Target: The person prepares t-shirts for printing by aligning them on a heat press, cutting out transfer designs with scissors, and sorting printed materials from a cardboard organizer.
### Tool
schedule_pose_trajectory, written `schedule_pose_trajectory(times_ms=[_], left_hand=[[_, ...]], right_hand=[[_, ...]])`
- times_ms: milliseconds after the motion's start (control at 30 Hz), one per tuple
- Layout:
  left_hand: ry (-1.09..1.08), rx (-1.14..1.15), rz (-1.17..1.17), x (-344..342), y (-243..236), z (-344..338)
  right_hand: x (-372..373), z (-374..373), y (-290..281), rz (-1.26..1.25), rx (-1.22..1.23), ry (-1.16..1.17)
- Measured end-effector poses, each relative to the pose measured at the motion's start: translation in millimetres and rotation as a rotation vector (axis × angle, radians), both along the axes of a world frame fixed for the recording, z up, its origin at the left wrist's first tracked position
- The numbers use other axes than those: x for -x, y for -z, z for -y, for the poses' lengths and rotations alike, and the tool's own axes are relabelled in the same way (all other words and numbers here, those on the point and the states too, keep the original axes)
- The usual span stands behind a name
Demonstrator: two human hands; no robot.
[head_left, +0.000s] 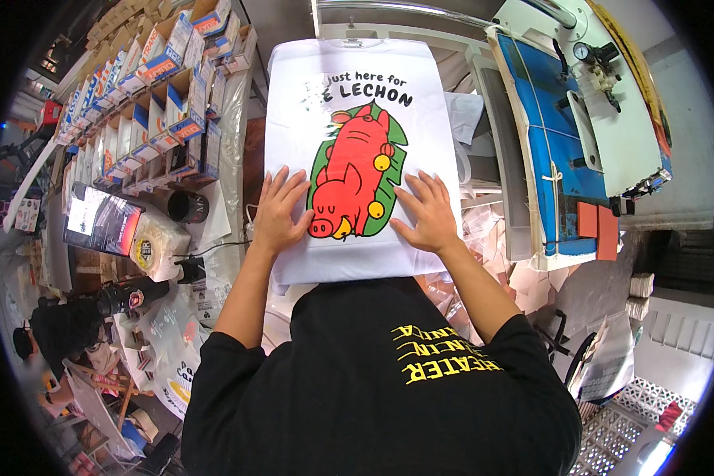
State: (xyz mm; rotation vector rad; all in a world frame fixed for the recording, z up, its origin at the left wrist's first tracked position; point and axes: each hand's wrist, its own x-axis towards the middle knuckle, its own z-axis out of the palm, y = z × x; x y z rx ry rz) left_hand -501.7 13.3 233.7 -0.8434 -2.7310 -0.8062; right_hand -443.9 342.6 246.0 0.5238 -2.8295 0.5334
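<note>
In front of me a white T-shirt (293, 262) is spread flat, its collar at the far end and its lower edge close to my body. Printed on its middle is a red pig (349, 186) on a green leaf, with black lettering above. My left hand (284, 210) lies flat on the shirt at the left of the print, fingers spread and pointing away from me. On the other side, my right hand (428, 213) rests the same way, its thumb beside the leaf's edge. Neither hand holds anything. What supports the shirt is mostly hidden beneath it.
A machine with a blue padded bed (535, 135) and a pressure gauge (582, 52) stands at the right. Stacked cardboard boxes (155, 111) fill the left, above a dark mug (188, 206) and a camera (127, 296). Loose papers (484, 242) lie low at the right.
</note>
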Motion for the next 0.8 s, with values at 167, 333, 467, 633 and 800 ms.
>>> schedule_pose_trajectory(times_ms=[167,333,467,633,800], left_hand=[[-0.004,-0.006,-0.004,-0.6,-0.4,0.3],[-0.007,-0.007,0.002,-1.3,-1.7,-0.8],[-0.011,0.003,0.003,-0.1,-0.5,-1.0],[-0.010,0.012,0.001,0.0,0.4,-3.0],[0.001,0.026,-0.019,-0.4,2.0,-2.5]], right_hand=[[0.0,1.5,-1.4,0.005,-0.009,0.007],[-0.8,1.0,0.1,-0.005,-0.005,0.008],[-0.4,0.0,2.6,-0.005,0.003,0.006],[-1.2,-2.1,1.4,-0.004,0.015,0.014],[-1.5,-2.9,1.8,0.038,0.003,0.020]])
